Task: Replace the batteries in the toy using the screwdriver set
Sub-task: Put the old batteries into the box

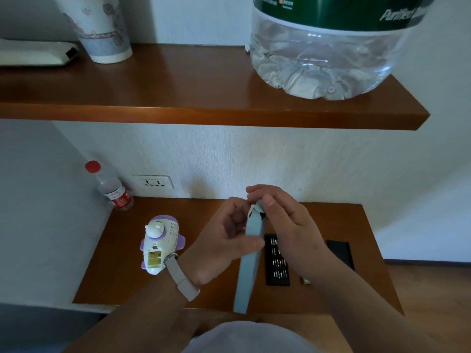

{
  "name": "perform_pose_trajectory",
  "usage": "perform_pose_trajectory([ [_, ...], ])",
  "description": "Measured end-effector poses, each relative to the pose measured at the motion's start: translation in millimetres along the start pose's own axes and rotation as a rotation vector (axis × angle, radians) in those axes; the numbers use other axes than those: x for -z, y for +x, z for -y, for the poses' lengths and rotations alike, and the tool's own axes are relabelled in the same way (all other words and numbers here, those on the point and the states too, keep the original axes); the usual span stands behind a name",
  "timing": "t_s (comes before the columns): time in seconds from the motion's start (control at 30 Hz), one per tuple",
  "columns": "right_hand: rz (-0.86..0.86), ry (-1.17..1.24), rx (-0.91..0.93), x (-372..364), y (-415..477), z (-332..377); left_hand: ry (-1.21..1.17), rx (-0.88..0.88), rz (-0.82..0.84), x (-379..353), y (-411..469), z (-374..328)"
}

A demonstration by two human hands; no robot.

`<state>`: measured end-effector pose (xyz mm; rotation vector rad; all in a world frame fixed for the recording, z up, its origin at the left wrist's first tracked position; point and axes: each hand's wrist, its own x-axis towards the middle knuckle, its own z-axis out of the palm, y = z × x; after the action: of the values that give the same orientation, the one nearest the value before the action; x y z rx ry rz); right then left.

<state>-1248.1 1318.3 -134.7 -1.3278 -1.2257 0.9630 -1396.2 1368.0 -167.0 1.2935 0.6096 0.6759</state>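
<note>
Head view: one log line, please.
left hand: holds long grey-blue case | right hand: pinches its top end | white-and-purple toy: on desk, battery bay open | black bit tray: on desk

White-purple toy (159, 242) left of bit tray (277, 266)

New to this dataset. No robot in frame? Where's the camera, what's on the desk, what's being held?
There is no robot here. A person works with bare hands, and the single picture comes from a wide-angle camera on their head, looking forward and down. The left hand holds a long grey-blue case around its middle, and the right hand pinches its top end. On the wooden desk are a white-and-purple toy with its battery bay apparently open, a black tray of screwdriver bits, a flat black piece beside it, and a red-capped water bottle at the back left. The shelf above carries a big water jug and a paper cup.
</note>
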Motion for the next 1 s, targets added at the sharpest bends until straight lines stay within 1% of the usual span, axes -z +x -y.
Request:
perform_pose_trajectory([
  [0.1, -0.013, 0.077, -0.056, 5.9, 0.5, 0.2, -0.097, 0.053, -0.020, 4.3, 0.9, -3.3],
  [0.2, -0.051, 0.085, -0.118, 6.8, 3.2, -4.6, -0.166, 0.093, -0.028, 6.9, 1.5, -3.9],
  [0.3, -0.081, 0.164, -0.131, 5.5, 4.9, -8.1, -0.200, 0.127, -0.037, 4.6, 1.0, -5.7],
  [0.43, -0.051, 0.205, -0.140, 6.7, 4.7, -12.4, -0.302, 0.238, -0.079, 0.7, 0.6, -7.7],
  [0.57, -0.096, 0.220, -0.166, 3.1, 4.7, -19.6, -0.253, 0.342, -0.143, 1.0, 2.2, -5.3],
  [0.67, -0.119, 0.208, -0.165, 1.7, 3.7, -24.6, -0.272, 0.346, -0.161, 2.9, 4.4, -2.3],
  [0.87, -0.053, 0.056, -0.136, 0.5, -2.1, -40.8, -0.350, 0.305, -0.165, 2.1, 6.4, 4.1],
  [1.0, -0.048, 0.109, -0.141, 0.2, -6.0, -46.3, -0.363, 0.315, -0.165, 3.2, 6.8, 10.9],
])
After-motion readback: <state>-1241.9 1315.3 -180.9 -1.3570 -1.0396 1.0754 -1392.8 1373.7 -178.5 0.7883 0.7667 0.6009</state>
